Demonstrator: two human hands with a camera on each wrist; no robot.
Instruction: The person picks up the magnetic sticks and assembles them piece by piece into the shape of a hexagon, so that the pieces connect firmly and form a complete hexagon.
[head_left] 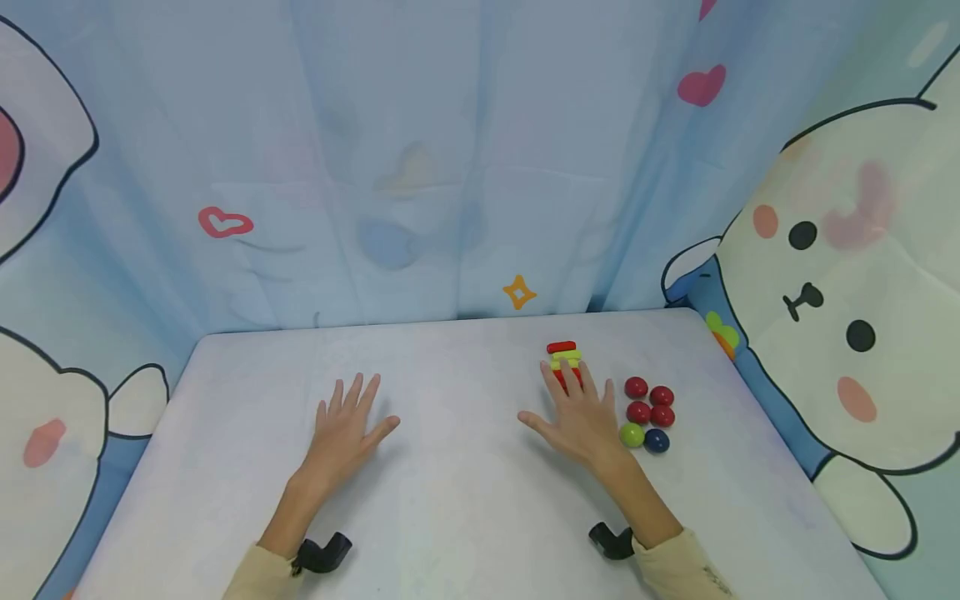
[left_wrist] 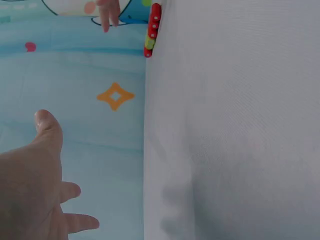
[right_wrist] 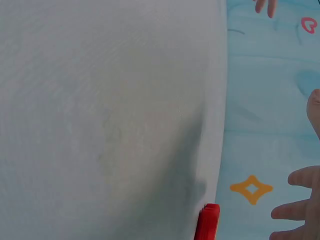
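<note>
**Balls [head_left: 662,416] and bars [head_left: 561,347] near right hand [head_left: 583,423]; both hands spread, empty**

Balls: glossy, round, six total. Four red, one yellow-green ball [head_left: 632,435], one dark blue ball [head_left: 657,441]; two columns of three, just right of the right hand. Bars: slim, red and yellow-green, stacked in a row at and beyond right fingertips; at least four, rest hidden by fingers. Left hand [head_left: 343,435] well left of both groups. Fingers straight, fanned, holding nothing. Bench [head_left: 465,483]: white, fine-textured.

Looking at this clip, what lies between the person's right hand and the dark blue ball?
The green ball lies between the right hand and the dark blue ball, as the head view shows.
</note>
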